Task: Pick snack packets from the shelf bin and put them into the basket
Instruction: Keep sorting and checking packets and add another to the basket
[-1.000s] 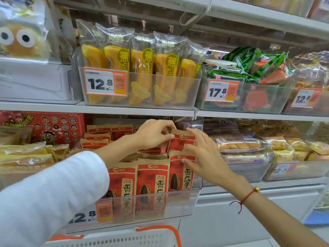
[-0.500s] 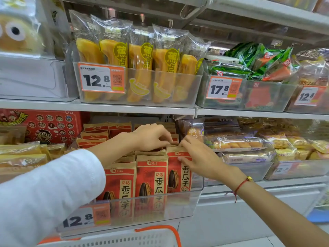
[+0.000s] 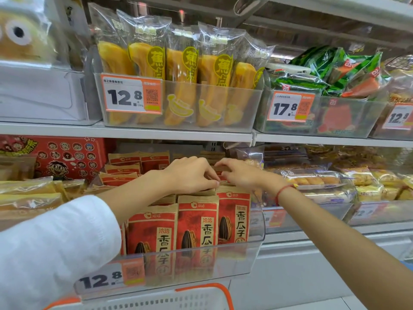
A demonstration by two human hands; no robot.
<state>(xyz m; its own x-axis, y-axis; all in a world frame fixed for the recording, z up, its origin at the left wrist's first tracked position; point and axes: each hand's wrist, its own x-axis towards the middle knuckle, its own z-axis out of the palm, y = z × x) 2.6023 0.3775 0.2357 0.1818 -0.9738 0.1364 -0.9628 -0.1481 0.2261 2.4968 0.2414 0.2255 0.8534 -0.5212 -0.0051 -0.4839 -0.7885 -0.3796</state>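
over the clear bin [image 3: 257, 240] on the lower shelf, we see both hands working the top edges of the red packets [image 3: 196, 224] standing in rows inside it. the left hand [image 3: 190, 175], out of a white sleeve [image 3: 51, 247], has its fingers curled down with the fingertips closed narrowly at the top of a packet near the bin's back right; whether it truly pinches that edge we cannot tell, since the knuckles hide the contact. the right hand [image 3: 241, 173], marked by a red cord at the wrist, reaches in just beside it with fingers bent over the same row, and its hold is hidden too.

we judge this the picking step: packets are being singled out, none is lifted clear yet. the next move calls for a firm pinch on one top seam, a straight pull upward until the packet clears its neighbours and the bin's front wall, then a swing toward us and down to the basket [image 3: 201, 297], whose white rim and orange handle sit directly below the bin's front.

room is tight above the bin: the upper shelf [image 3: 134, 130] overhangs it closely, so a lift must stay short. the bin's front wall stands high against the front row. to the bin's right a second clear bin of wrapped cakes sits close; toward us the way lies open.
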